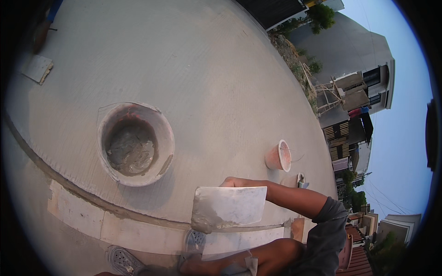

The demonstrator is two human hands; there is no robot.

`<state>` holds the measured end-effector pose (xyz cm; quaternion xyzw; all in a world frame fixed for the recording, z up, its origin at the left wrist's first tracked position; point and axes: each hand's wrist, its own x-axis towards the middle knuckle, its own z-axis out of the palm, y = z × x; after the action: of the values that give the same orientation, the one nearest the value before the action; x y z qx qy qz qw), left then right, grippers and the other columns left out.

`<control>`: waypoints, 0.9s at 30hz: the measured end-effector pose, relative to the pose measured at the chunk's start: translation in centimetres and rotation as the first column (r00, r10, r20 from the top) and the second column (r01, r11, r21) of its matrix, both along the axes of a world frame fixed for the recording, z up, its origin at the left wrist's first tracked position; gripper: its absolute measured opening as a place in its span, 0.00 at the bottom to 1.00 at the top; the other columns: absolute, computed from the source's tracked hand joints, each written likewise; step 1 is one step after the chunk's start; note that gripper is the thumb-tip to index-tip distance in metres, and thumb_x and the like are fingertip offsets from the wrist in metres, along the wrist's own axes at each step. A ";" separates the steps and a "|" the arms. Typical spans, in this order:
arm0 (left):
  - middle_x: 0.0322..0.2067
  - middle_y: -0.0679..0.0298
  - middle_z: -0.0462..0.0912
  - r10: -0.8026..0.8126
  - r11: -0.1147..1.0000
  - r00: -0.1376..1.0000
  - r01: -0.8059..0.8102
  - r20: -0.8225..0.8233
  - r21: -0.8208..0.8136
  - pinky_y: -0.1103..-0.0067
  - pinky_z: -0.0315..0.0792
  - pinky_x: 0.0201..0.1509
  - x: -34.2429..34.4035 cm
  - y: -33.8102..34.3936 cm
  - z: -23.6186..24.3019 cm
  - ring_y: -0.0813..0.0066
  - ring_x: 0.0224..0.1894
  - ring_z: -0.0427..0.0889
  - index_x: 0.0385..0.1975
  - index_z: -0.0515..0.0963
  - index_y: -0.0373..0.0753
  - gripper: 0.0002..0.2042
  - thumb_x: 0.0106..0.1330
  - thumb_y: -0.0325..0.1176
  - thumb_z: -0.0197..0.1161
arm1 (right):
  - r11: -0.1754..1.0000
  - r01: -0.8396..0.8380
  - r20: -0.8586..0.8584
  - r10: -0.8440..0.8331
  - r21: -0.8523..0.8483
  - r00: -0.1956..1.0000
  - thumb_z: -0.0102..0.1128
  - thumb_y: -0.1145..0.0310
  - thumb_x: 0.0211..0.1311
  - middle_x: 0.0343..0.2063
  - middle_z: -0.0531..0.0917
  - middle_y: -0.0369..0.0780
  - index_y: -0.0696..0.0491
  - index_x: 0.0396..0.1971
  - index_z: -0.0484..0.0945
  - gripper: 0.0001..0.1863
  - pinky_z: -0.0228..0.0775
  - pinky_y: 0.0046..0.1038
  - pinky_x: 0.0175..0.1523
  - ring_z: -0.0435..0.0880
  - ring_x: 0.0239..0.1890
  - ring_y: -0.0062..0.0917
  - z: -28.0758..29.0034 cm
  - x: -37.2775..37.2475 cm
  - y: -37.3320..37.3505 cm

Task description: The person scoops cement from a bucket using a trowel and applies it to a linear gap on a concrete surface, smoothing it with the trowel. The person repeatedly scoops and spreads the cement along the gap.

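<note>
Trowel [229, 204]: flat plastering blade, mortar smeared on its lower left, being held over the slab edge [138, 216]. I am gripping its hidden handle with the right hand [232, 182], fingers closed as far as I can tell; left hand out of view. Bucket [135, 143]: mortar remaining at bottom. Edge strip [78, 211] below the joint is looking partly coated, so I judge finishing ongoing.

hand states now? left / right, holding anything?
Left: not in view.
Right hand: closed on the mortar board, gripping its top edge; fingers mostly hidden behind it.
</note>
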<state>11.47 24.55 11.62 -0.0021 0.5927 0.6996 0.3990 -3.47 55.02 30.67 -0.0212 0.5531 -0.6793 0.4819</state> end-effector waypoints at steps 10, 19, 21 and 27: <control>0.37 0.51 0.89 0.035 0.999 0.997 -0.032 0.070 -0.034 0.71 0.77 0.49 1.9 0.0 0.3 0.68 0.40 0.87 0.48 0.84 0.29 0.19 0.85 0.42 0.56 | 0.933 0.189 0.206 -0.259 0.307 0.944 0.70 0.65 0.74 0.34 0.89 0.30 0.55 0.45 0.90 0.10 0.77 0.23 0.40 0.84 0.36 0.13 -6.5 5.5 6.7; 0.36 0.52 0.89 0.092 0.994 0.990 -0.086 0.105 -0.067 0.72 0.77 0.47 3.6 0.3 1.3 0.69 0.39 0.87 0.47 0.84 0.29 0.19 0.85 0.42 0.56 | 0.802 0.382 0.387 -0.568 0.459 0.726 0.63 0.68 0.78 0.49 0.87 0.34 0.53 0.63 0.80 0.18 0.84 0.26 0.51 0.89 0.46 0.18 -9.5 6.6 9.2; 0.36 0.52 0.89 0.085 0.995 0.990 -0.077 0.113 -0.070 0.72 0.77 0.47 4.5 0.1 1.6 0.69 0.39 0.87 0.47 0.84 0.29 0.19 0.85 0.42 0.56 | 0.823 0.342 0.405 -0.533 0.455 0.743 0.64 0.68 0.78 0.49 0.88 0.34 0.53 0.63 0.80 0.18 0.84 0.25 0.51 0.89 0.46 0.18 -10.1 5.8 8.0; 0.36 0.52 0.89 -0.075 0.979 0.976 0.111 0.204 -0.169 0.72 0.77 0.46 9.2 -6.8 2.4 0.70 0.38 0.87 0.46 0.84 0.29 0.19 0.84 0.43 0.57 | 0.892 0.273 0.469 -0.427 0.361 0.773 0.64 0.67 0.78 0.48 0.88 0.34 0.53 0.62 0.81 0.17 0.85 0.25 0.52 0.89 0.46 0.19 -15.4 5.4 1.1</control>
<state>20.66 17.73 13.98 -0.0791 0.6106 0.6202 0.4861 1.97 56.08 15.23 0.3402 0.4779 -0.6533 0.4787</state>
